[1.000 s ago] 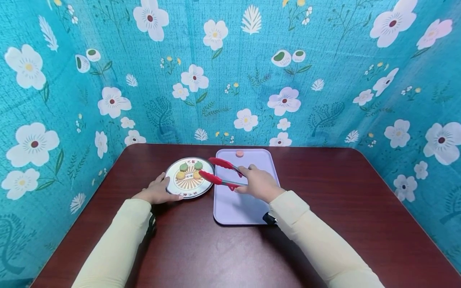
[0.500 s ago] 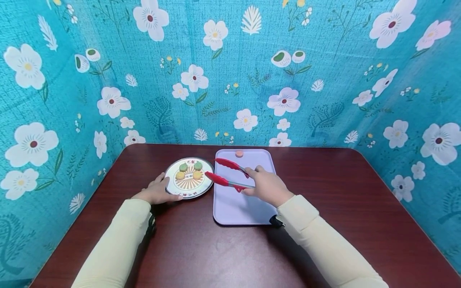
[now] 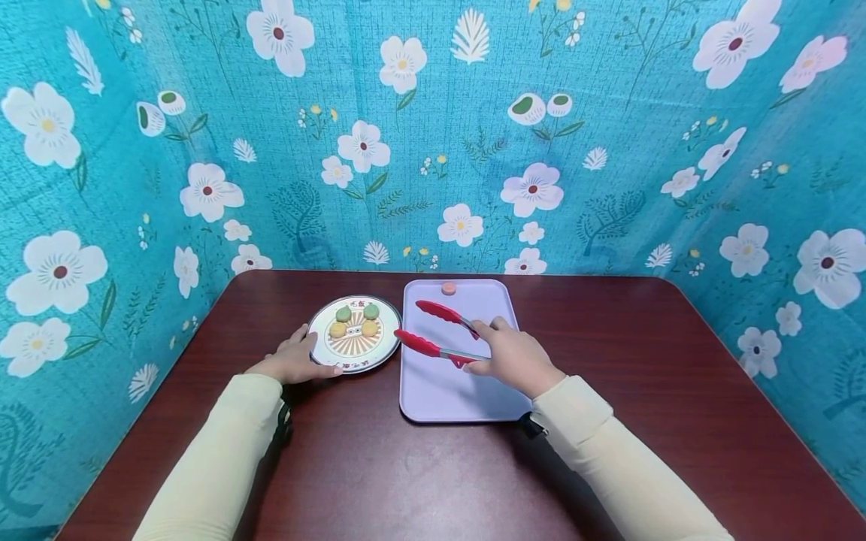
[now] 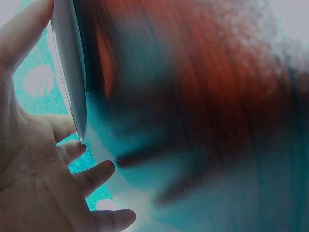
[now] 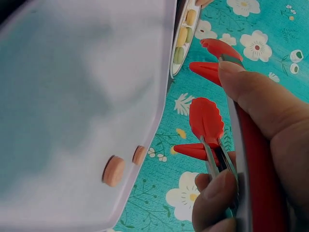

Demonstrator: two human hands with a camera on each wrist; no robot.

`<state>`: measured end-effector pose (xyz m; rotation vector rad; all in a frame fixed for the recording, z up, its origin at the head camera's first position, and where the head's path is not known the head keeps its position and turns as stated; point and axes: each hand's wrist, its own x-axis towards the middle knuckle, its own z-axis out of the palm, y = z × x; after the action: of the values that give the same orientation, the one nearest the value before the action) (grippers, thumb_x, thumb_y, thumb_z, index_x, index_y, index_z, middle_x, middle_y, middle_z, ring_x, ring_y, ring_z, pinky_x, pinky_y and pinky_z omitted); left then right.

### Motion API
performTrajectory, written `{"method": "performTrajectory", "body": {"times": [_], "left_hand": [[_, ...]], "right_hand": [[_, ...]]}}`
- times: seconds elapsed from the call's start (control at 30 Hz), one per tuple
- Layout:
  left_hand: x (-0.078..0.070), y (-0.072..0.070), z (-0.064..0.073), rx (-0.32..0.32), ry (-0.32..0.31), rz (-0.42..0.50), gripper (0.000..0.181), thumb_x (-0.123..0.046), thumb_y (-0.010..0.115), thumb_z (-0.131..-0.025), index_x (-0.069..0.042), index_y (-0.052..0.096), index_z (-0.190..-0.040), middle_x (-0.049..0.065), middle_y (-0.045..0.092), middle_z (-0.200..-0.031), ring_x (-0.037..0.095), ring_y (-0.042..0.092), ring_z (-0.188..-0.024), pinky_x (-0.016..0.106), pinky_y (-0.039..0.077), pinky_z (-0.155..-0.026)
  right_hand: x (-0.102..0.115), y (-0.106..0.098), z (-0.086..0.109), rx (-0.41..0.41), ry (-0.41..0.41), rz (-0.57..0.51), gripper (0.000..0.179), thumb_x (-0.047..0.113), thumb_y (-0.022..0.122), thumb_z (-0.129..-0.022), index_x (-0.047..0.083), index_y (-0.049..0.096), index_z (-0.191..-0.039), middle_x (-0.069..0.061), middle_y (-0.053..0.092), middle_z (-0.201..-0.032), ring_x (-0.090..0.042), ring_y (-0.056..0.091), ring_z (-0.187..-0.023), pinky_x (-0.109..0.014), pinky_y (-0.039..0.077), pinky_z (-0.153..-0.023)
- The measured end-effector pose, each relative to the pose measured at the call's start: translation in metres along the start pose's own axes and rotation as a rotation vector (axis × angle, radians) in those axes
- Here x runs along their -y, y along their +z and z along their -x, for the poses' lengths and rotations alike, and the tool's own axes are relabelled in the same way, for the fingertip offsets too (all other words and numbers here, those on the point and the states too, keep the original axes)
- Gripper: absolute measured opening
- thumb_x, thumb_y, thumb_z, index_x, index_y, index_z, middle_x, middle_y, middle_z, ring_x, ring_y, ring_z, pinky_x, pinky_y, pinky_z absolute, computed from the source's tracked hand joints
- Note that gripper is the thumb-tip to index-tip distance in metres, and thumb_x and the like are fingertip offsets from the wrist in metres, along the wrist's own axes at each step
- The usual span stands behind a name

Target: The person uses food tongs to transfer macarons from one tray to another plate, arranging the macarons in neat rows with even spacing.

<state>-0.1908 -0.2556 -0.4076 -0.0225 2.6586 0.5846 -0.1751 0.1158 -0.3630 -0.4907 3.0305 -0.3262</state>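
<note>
My left hand holds the left edge of a round white plate, thumb and fingers spread along its rim. On the plate sit green macarons and yellow macarons, in two rows. In the left wrist view, the thumb and index finger touch the plate rim. My right hand grips red-tipped metal tongs above a pale purple tray. The tong arms are spread, with nothing between their tips. A pink macaron lies at the tray's far edge.
A dark red-brown wooden table bears the plate and tray, which stand side by side. Blue flowered cloth hangs behind and at both sides. In the right wrist view, a second pink shape beside the macaron may be its reflection.
My right hand has drawn the tongs to the right and slightly nearer, away from the plate and over the tray. The left hand and the macarons stay in place.
</note>
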Motion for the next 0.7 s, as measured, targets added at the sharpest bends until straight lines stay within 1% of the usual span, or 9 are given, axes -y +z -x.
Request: {"method": "performTrajectory", "body": {"times": [0.1, 0.23, 0.47, 0.7], "left_hand": [[0.000, 0.000, 0.000, -0.001, 0.004, -0.005, 0.114, -0.062, 0.069, -0.076, 0.007, 0.016, -0.150, 0.031, 0.004, -0.155, 0.054, 0.014, -0.137, 0.075, 0.015, -0.102], [0.000, 0.001, 0.001, -0.003, 0.011, -0.011, 0.114, -0.062, 0.069, -0.077, 0.008, 0.016, -0.150, 0.031, 0.005, -0.154, 0.054, 0.014, -0.137, 0.075, 0.017, -0.102], [-0.001, 0.001, 0.001, -0.002, 0.011, -0.005, 0.113, -0.060, 0.069, -0.077, 0.008, 0.016, -0.150, 0.031, 0.005, -0.155, 0.053, 0.014, -0.137, 0.075, 0.016, -0.102], [-0.002, 0.000, 0.003, -0.004, 0.008, 0.000, 0.113, -0.061, 0.069, -0.077, 0.007, 0.016, -0.150, 0.031, 0.005, -0.154, 0.053, 0.014, -0.136, 0.076, 0.015, -0.102]], "right_hand": [[-0.005, 0.002, 0.002, -0.007, 0.002, -0.004, 0.081, 0.048, 0.082, -0.072, 0.017, 0.051, -0.141, -0.011, 0.059, -0.103, -0.017, 0.052, -0.056, -0.032, 0.050, -0.054], [-0.010, 0.003, 0.005, -0.012, 0.005, -0.009, 0.084, 0.047, 0.082, -0.071, 0.018, 0.049, -0.143, -0.011, 0.059, -0.102, -0.017, 0.052, -0.057, -0.031, 0.050, -0.054], [-0.019, 0.004, 0.012, -0.014, 0.037, -0.038, 0.086, 0.046, 0.083, -0.070, 0.023, 0.047, -0.145, -0.011, 0.058, -0.103, -0.016, 0.051, -0.058, -0.029, 0.047, -0.051], [-0.027, 0.004, 0.019, -0.003, 0.075, -0.028, 0.080, 0.044, 0.082, -0.072, 0.015, 0.052, -0.140, -0.014, 0.056, -0.104, -0.017, 0.052, -0.055, -0.031, 0.048, -0.052]]}}
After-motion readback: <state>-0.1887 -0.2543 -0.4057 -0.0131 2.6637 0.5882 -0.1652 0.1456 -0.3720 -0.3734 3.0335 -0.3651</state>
